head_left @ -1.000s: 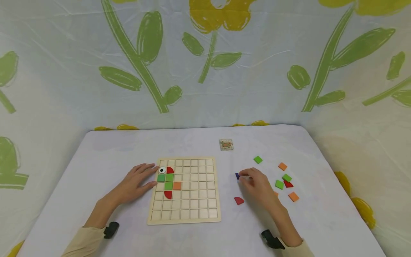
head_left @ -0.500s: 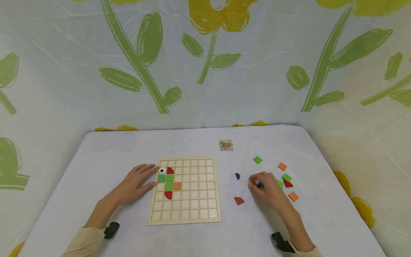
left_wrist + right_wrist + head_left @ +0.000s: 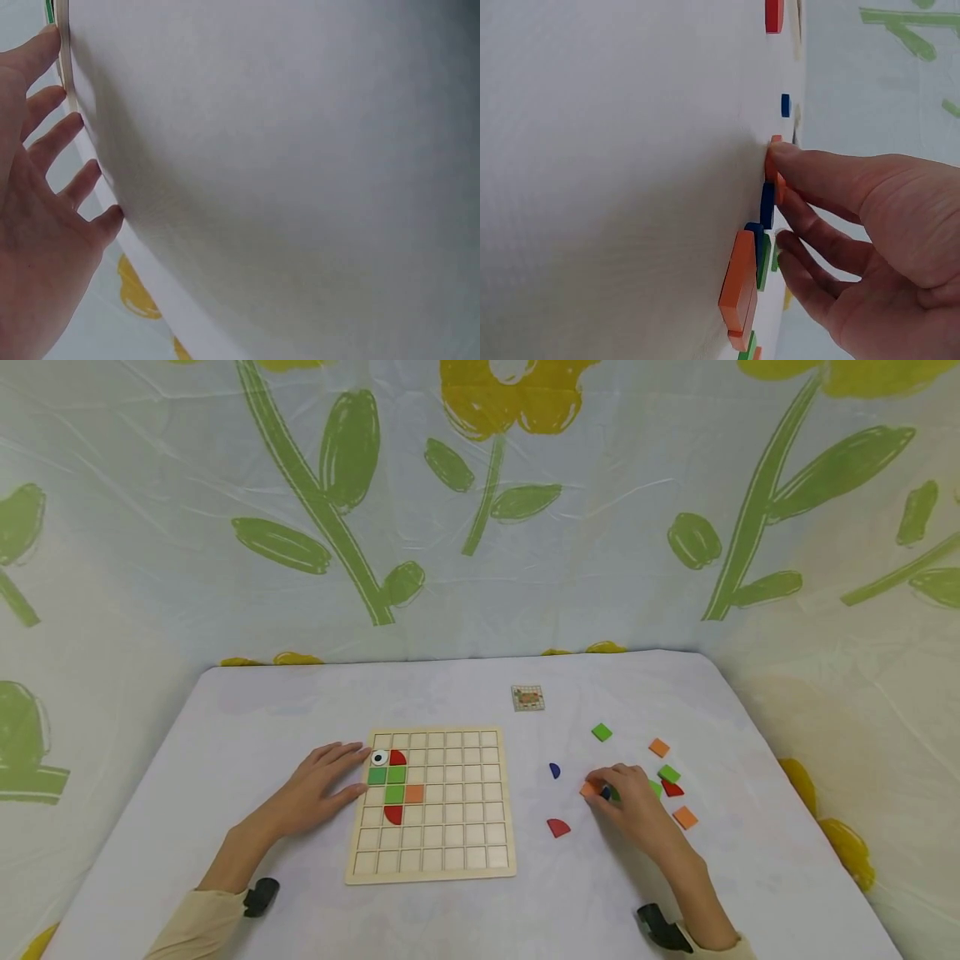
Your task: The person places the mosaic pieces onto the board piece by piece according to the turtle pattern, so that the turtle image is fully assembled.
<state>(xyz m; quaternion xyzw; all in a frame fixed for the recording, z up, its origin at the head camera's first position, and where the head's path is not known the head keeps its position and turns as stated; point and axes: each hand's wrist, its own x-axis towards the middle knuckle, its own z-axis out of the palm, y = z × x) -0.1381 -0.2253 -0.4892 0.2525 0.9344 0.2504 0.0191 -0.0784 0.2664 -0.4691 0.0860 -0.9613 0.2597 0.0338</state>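
A pale wooden grid board point(image 3: 450, 878) lies left of the table's middle. My left hand point(image 3: 318, 789) touches its left edge with fingers outstretched; the left wrist view shows those fingertips point(image 3: 51, 41) along the rim. On the board's left part are a white eye piece point(image 3: 380, 758), red quarter-circles point(image 3: 393, 815), green squares point(image 3: 394, 795) and an orange square point(image 3: 414, 794). My right hand point(image 3: 630, 800) pinches an orange square tile point(image 3: 772, 161) between thumb and fingers, low over the table. A dark blue piece point(image 3: 768, 206) is right beside those fingers.
Near my right hand lie a blue half-circle point(image 3: 555, 771), a red quarter-circle point(image 3: 558, 828), green tiles point(image 3: 602, 732) and orange tiles point(image 3: 686, 817). A small picture card point(image 3: 528, 698) is behind the board. A flower-print cloth point(image 3: 480, 593) stands at the table's back.
My right hand has left the blue half-circle lying on the table, moved right, and taken the orange square tile between its fingers. The left hand stays at the board's edge.
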